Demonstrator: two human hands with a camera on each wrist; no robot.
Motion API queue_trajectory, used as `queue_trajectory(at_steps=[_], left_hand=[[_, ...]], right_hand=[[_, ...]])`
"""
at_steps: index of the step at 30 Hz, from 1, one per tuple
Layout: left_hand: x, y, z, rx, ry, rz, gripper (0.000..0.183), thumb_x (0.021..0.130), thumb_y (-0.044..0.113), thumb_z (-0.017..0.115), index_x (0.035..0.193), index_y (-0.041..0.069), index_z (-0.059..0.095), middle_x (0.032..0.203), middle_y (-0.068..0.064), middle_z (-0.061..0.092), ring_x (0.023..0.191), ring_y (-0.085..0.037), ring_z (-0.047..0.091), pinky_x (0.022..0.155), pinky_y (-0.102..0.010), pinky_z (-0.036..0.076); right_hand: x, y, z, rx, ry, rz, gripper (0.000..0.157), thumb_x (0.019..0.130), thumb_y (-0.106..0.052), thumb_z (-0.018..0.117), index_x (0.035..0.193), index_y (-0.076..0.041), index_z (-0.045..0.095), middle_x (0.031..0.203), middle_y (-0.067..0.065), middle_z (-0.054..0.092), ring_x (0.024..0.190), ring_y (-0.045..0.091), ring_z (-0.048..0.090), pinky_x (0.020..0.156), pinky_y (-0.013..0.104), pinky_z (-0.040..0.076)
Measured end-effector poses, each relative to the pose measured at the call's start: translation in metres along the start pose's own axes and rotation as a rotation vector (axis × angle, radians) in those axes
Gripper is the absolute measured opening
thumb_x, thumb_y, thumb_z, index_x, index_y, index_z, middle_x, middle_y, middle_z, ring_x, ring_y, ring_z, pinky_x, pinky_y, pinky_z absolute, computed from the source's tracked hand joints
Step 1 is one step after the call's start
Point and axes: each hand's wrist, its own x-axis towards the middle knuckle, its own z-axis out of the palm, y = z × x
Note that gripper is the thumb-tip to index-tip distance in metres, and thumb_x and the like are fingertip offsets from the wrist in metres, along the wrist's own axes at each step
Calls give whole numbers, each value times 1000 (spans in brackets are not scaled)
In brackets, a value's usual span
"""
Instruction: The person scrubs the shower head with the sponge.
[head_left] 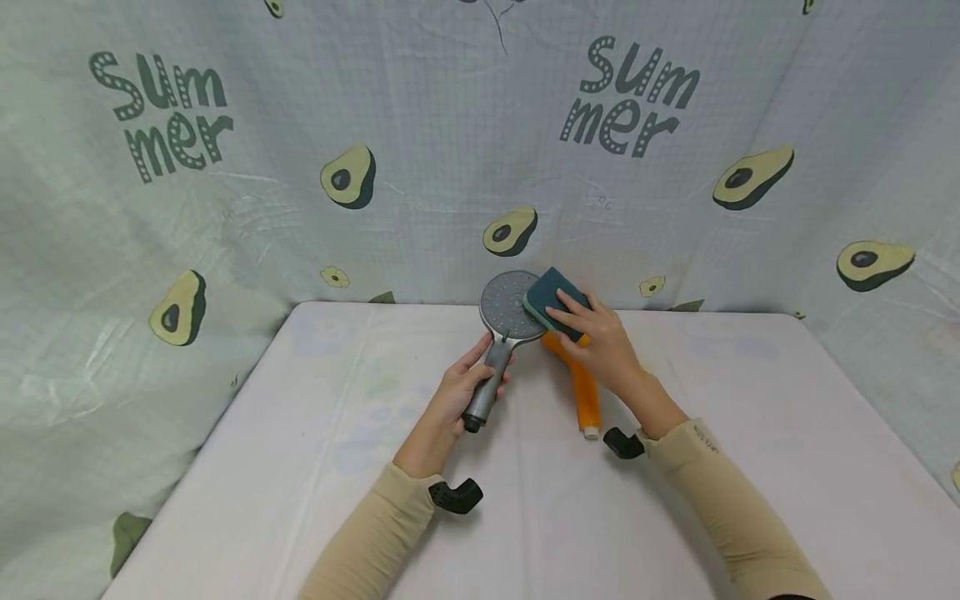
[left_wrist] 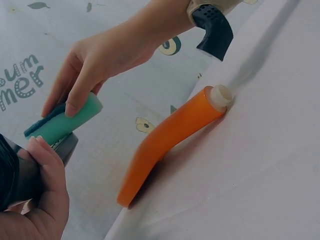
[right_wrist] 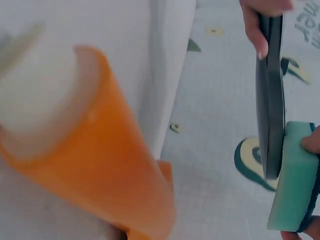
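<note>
A grey handheld shower head (head_left: 506,304) is raised over the far side of the table, its round spray face toward the head camera. My left hand (head_left: 454,393) grips it by the handle. In my right hand (head_left: 609,354) is a two-layer sponge (head_left: 553,302), pinched between thumb and fingers. The sponge's light green side (right_wrist: 294,175) touches the shower head's face near its right edge, and the dark scouring layer faces away. Below the right hand stands or lies an orange, bent, handle-like piece (left_wrist: 172,132) with a white end; the sponge and hand partly hide it in the head view.
A white-covered table (head_left: 360,467) spreads under both arms. Behind it hangs a pale curtain (head_left: 435,100) printed with avocados and lettering. Black curved devices sit on the left wrist (head_left: 457,497) and the right wrist (head_left: 624,443).
</note>
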Motion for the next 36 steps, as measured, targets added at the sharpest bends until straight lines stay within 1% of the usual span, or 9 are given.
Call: queue_trajectory(at_steps=[7, 10, 13, 16, 19, 22, 28, 31, 36], left_hand=[[-1, -1, -1, -6, -24, 11, 70, 97, -6, 42, 162, 16, 31, 143, -28, 54, 78, -9, 67, 61, -18, 54], [-2, -3, -3, -3, -47, 25, 70, 96, -4, 44, 162, 15, 31, 140, -26, 57, 80, -8, 67, 63, -18, 55], [-2, -5, -4, -7, -81, 44, 71, 95, -4, 46, 162, 13, 30, 134, -23, 62, 81, -8, 67, 65, -19, 55], [-2, -6, -3, -1, -64, 30, 70, 95, -5, 45, 162, 13, 32, 133, -23, 63, 80, -8, 67, 64, -19, 55], [-1, -5, -1, 14, -26, 2, 69, 96, -7, 43, 161, 15, 33, 136, -25, 60, 77, -8, 66, 62, -18, 55], [0, -3, 0, 17, -17, -6, 69, 97, -7, 42, 161, 15, 32, 139, -27, 57, 77, -7, 66, 61, -18, 54], [0, -4, -2, 0, -19, 1, 69, 99, -6, 42, 162, 17, 30, 146, -32, 49, 78, -8, 66, 61, -18, 54], [1, -5, -2, 7, -17, 1, 69, 98, -7, 43, 162, 16, 31, 144, -30, 51, 78, -8, 66, 61, -18, 54], [1, -6, -1, 25, -11, 6, 69, 97, -8, 43, 161, 16, 34, 138, -28, 57, 79, -9, 67, 61, -19, 55]], right_hand=[[-4, -11, 6, -21, -3, -198, 45, 79, 3, 84, 123, -3, 74, 137, 21, 61, 127, 59, 48, 100, 70, 41], [-5, -9, 4, -18, -21, -171, 45, 81, 3, 83, 124, -3, 74, 139, 21, 60, 129, 57, 48, 101, 69, 41], [-6, -3, 2, 5, -19, -72, 44, 83, 3, 81, 127, -3, 72, 143, 20, 57, 133, 56, 45, 104, 69, 38], [-5, 4, -1, 31, -15, 28, 44, 87, 2, 79, 129, -2, 70, 145, 21, 55, 136, 55, 42, 106, 71, 35], [-4, 5, 0, 53, -16, 70, 43, 88, 1, 78, 131, -2, 69, 147, 21, 53, 139, 54, 39, 108, 70, 32], [-5, 1, 4, 52, 5, 9, 44, 85, 3, 80, 128, -2, 72, 144, 21, 55, 137, 55, 41, 106, 70, 35], [-7, -10, 13, -22, -4, -198, 42, 80, 0, 85, 121, -5, 76, 136, 20, 63, 126, 57, 51, 99, 68, 43], [-7, -10, 12, -39, -7, -197, 44, 79, 1, 85, 122, -5, 76, 137, 19, 63, 126, 56, 51, 99, 67, 44], [-4, -2, 6, -52, 8, -112, 46, 80, 2, 84, 125, -5, 74, 139, 19, 61, 130, 54, 49, 100, 68, 43]])
